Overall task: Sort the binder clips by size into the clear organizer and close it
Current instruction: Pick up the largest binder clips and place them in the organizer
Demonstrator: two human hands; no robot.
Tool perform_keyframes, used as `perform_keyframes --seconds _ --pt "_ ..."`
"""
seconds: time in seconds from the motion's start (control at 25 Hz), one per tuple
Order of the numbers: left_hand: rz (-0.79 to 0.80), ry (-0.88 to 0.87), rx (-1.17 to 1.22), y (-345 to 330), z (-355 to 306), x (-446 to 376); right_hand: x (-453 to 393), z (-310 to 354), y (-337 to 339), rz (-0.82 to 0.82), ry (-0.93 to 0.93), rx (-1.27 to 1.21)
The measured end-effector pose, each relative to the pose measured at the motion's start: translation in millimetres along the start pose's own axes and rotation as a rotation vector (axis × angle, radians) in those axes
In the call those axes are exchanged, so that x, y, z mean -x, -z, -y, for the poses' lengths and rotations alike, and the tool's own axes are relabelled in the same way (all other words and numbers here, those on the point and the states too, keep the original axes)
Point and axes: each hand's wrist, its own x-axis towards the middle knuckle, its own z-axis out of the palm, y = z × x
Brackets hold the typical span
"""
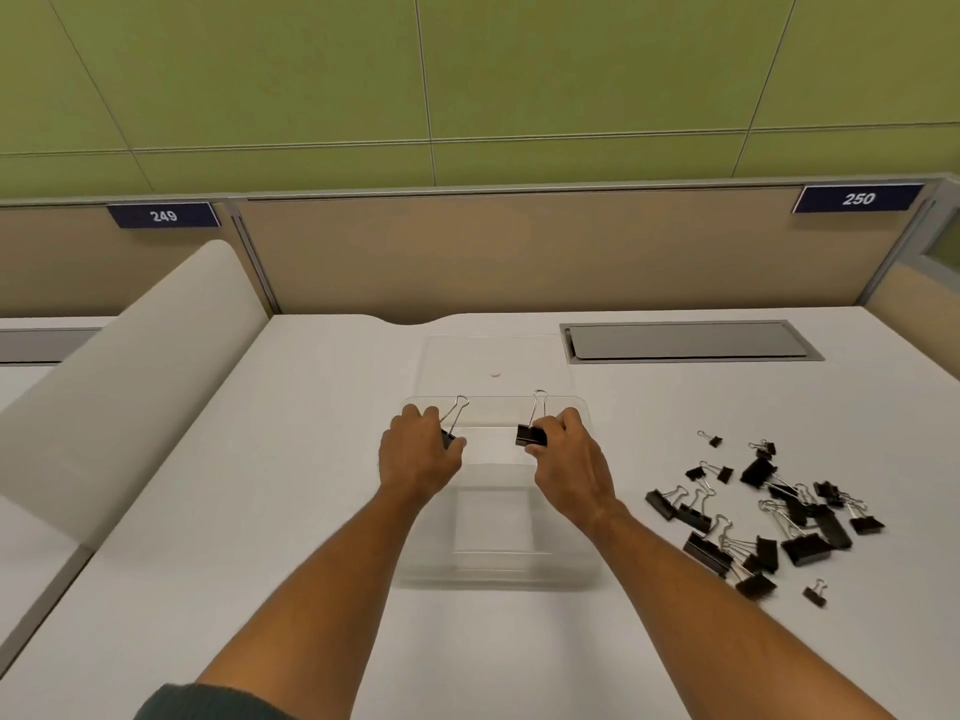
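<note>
A person's two bare forearms reach forward over a white desk [311,511] toward a clear organizer [498,574] that sits open in the middle, its see-through lid [493,356] tipped back on the far side. Each hand holds one large black binder clip over the organizer's far section. The left hand [415,454] pinches the left clip [451,431], mostly hidden behind the fingers, with its wire handles sticking up and away. The right hand [563,452] pinches the right clip [531,434] by its black body, its silver handles standing upright. The two hands are near each other but apart. The organizer's dividers are faint through the clear plastic, and no clips can be seen lying inside it. To the right of the organizer, well apart from it, a loose pile [769,517] of black clips in several sizes lies scattered on the desk. The sorting looks to be near its start: these two large clips appear about to go into the far compartment. The next move likely calls for lowering and releasing both there, then going back to the pile for more of the same size. The lid is not yet closed.
</note>
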Motion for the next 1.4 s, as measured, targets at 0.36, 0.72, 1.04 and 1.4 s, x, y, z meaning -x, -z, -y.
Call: perform_keyframes --seconds 0.36,0.72,1.04,1.4 --pt "0.107 -0.048 -0.27 -18 24 -34 -9 12 -20 0.045 -0.074 0.019" --pt "0.141 -0.144 -0.399 -30 26 -45 -30 22 -36 0.085 -0.006 0.044" --pt "0.037 -0.162 -0.253 -23 70 -45 -49 54 -65 0.145 0.094 0.03" --pt "0.048 -0.029 -0.191 -18 109 -44 -54 82 -97 0.246 0.208 0.186"
